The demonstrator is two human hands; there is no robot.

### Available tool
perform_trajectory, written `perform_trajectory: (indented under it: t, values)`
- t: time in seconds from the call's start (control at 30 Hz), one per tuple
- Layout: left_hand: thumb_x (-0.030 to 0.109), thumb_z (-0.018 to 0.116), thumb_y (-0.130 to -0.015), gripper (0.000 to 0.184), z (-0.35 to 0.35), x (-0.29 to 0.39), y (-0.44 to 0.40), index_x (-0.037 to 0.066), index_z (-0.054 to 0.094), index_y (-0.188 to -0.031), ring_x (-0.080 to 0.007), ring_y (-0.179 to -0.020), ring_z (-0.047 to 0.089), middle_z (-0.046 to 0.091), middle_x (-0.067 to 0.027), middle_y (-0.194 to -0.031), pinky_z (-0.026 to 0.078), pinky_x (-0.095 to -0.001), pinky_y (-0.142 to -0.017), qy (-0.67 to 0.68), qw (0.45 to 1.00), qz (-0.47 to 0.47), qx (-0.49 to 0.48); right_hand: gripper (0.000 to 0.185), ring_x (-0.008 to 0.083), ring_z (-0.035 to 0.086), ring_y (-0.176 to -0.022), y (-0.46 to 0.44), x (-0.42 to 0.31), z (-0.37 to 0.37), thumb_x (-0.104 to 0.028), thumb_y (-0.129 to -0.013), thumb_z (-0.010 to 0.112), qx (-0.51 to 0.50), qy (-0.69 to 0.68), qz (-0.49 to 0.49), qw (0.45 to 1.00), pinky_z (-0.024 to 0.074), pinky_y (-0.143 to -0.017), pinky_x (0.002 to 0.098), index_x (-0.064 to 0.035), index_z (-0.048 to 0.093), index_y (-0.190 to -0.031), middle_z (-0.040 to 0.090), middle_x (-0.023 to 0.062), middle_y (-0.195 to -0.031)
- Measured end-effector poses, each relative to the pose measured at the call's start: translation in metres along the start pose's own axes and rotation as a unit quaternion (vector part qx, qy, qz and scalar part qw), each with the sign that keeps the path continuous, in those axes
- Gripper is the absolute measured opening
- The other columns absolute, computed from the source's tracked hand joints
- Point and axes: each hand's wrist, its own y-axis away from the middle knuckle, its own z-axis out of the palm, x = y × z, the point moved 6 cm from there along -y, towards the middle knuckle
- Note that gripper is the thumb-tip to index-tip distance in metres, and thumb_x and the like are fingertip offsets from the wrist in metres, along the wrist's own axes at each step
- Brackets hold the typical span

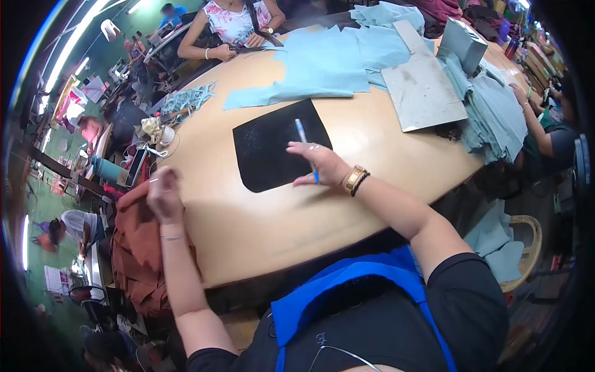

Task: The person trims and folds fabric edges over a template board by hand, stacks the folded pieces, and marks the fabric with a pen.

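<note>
A black, flat panel (273, 149) with one rounded corner lies on the pale wooden table (260, 242). Above its right side is my right hand (325, 164), fingers stretched out, with a white pen (302, 131) with a blue end held across the palm. At the table's left edge, my left hand (164, 197) is raised with its fingers curled and blurred by motion. It is beside a pile of rust-brown fabric (139, 254); whatever may be between its fingers I cannot make out.
Across the table a person (238, 25) handles scissors beside light-blue fabric (325, 62). A grey metal plate (424, 84) and a metal block (462, 46) sit at the right with more blue cloth. Blue scraps (189, 99) lie at the left edge; another person (551, 130) is at far right.
</note>
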Motion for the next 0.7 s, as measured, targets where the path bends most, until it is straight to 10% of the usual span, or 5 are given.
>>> perform_trajectory:
  t: [0.13,0.2,0.27,0.5,0.7]
  values:
    - [0.005,0.072,-0.079,0.014,0.075,0.163,0.045,0.012,0.068,-0.090,-0.0241,-0.067,0.065,0.065,-0.0071,-0.078,0.052,-0.0356,-0.058,0.081,0.981,0.095,-0.147,0.088,0.0320,0.059,-0.118,-0.012,-0.071,-0.006,-0.046,-0.067,0.085,0.075,-0.038,-0.024,0.996,0.0477,-0.099,0.0421,-0.0062,0.048,-0.136,0.059,0.0162,-0.130]
    - [0.008,0.073,-0.079,0.014,0.086,0.190,0.066,0.012,0.066,-0.090,-0.0265,-0.068,0.065,0.064,-0.0075,-0.079,0.052,-0.0373,-0.059,0.117,0.975,0.080,-0.170,0.051,0.0301,0.066,-0.101,-0.002,-0.066,-0.007,-0.023,-0.077,0.078,0.049,-0.057,0.032,0.997,0.0491,-0.094,0.0414,-0.0114,0.061,-0.123,0.068,0.0105,-0.112]
    - [0.006,0.072,-0.076,0.019,0.080,0.196,0.076,0.011,0.065,-0.092,-0.0268,-0.068,0.065,0.064,-0.0066,-0.082,0.052,-0.0365,-0.059,0.126,0.978,0.046,-0.161,0.027,0.0291,0.067,-0.081,0.011,-0.052,-0.023,-0.005,-0.079,0.068,0.059,-0.074,0.054,0.994,0.0497,-0.091,0.0416,-0.0142,0.070,-0.104,0.073,0.0066,-0.090]
    - [-0.010,0.053,-0.072,0.033,0.019,0.136,0.114,0.008,0.067,-0.096,-0.0323,-0.083,0.065,0.067,-0.0119,-0.089,0.052,-0.0407,-0.071,0.069,0.962,-0.095,-0.245,0.038,0.0225,0.065,-0.069,0.007,-0.080,-0.137,0.009,-0.070,0.068,0.007,-0.030,0.047,0.998,0.0510,-0.064,0.0326,-0.0080,0.071,-0.104,0.069,0.0087,-0.081]
    - [-0.011,0.053,-0.084,0.015,-0.036,0.088,0.032,-0.003,0.064,-0.092,-0.0104,-0.068,0.058,0.060,-0.0043,-0.074,0.047,-0.0258,-0.063,0.158,0.953,-0.186,-0.182,0.031,0.0127,0.067,-0.092,-0.048,-0.082,-0.208,0.010,-0.079,0.057,-0.090,-0.055,0.109,0.988,0.0518,-0.085,0.0281,-0.0003,0.068,-0.106,0.072,0.0092,-0.097]
